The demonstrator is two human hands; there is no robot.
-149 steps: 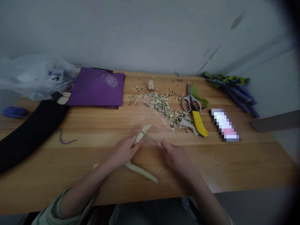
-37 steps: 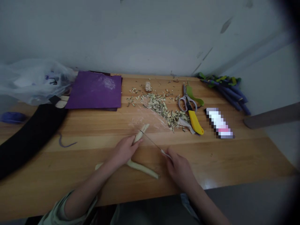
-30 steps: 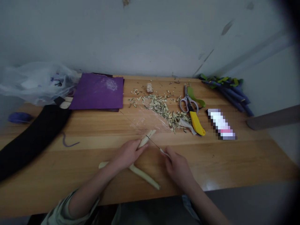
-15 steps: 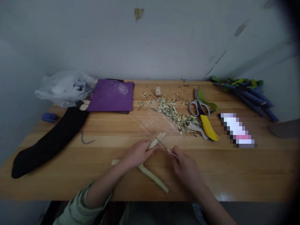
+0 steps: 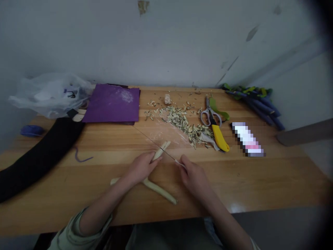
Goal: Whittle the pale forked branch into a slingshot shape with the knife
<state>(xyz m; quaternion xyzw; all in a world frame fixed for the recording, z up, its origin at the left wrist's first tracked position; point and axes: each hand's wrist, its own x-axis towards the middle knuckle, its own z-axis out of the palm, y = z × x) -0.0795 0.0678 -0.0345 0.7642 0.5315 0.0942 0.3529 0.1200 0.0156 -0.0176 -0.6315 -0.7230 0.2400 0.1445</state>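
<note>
My left hand (image 5: 140, 169) is closed around one arm of a peeled, pale forked branch (image 5: 161, 191). The tip of that arm sticks out past my fingers, and part of the fork is hidden beneath my hand and wrist. In my right hand (image 5: 194, 175) is the whitish end of a long, thin dark rod (image 5: 146, 136), perhaps a slim file or saw blade. It lies across the branch tip and reaches up and left toward the purple sheet (image 5: 111, 107). Whether the tip is notched is too small to make out.
Wood shavings (image 5: 182, 121) lie heaped beyond my hands. Scissors (image 5: 210, 113) and a yellow-handled cutter (image 5: 220, 138) are right of them, near a phone (image 5: 246, 139). At left are a black curved piece (image 5: 47, 152), a plastic bag (image 5: 49, 95) and blue yarn (image 5: 32, 131).
The view has turned, so the table's contents appear further left. Both hands keep their hold on the branch and the rod, which still crosses the branch tip.
</note>
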